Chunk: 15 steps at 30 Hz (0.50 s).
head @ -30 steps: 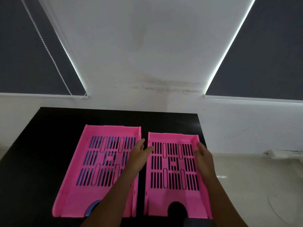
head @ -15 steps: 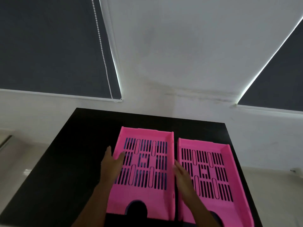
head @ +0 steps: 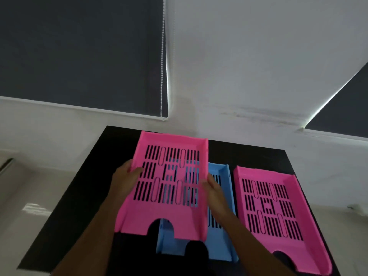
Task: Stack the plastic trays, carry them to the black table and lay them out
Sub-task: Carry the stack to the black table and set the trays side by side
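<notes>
Pink tray (head: 169, 186) is gripped at both side walls by my left hand (head: 124, 179) and right hand (head: 214, 191), lifted off the blue tray (head: 219, 246) mid-table. Another pink tray (head: 278, 216) lies by the right edge. Laying-out step; next, I'd set mine on the black table (head: 79, 196), left side.

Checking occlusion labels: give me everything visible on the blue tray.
The blue tray looks like moulded plastic, with raised side walls, a slotted floor and a rounded notch in its near edge. It lies flat on the black table, apart from the pink tray on the right. The held pink tray, gripped by the left hand and right hand, covers most of it; blue shows through the slots.
</notes>
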{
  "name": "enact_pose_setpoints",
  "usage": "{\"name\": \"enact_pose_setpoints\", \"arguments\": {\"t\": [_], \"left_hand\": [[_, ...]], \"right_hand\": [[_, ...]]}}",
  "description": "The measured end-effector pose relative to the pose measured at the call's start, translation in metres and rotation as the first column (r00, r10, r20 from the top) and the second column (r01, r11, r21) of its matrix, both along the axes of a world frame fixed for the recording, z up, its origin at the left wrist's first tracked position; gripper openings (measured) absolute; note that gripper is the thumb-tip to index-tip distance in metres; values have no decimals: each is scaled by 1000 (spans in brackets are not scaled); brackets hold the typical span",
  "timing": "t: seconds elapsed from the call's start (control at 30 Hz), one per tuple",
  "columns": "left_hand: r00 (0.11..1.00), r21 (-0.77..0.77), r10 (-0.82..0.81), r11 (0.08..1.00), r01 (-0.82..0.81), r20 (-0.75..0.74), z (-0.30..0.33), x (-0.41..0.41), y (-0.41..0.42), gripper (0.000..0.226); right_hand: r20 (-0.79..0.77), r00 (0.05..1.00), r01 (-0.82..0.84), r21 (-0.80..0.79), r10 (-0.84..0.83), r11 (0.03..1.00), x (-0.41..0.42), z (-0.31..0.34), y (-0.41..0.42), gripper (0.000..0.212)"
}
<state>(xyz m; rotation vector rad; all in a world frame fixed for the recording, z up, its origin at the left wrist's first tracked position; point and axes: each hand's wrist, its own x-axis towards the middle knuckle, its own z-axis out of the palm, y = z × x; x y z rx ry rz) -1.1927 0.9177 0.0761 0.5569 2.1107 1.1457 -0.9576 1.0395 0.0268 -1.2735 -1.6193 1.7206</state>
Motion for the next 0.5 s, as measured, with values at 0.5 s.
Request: {"name": "enact_pose_setpoints", "arguments": {"t": [0.5], "left_hand": [[980, -162, 161, 971, -178, -116, -55, -138, -102, 17]], "right_hand": [[124, 933, -315, -168, 338, 934, -147, -28, -68, 48]]}}
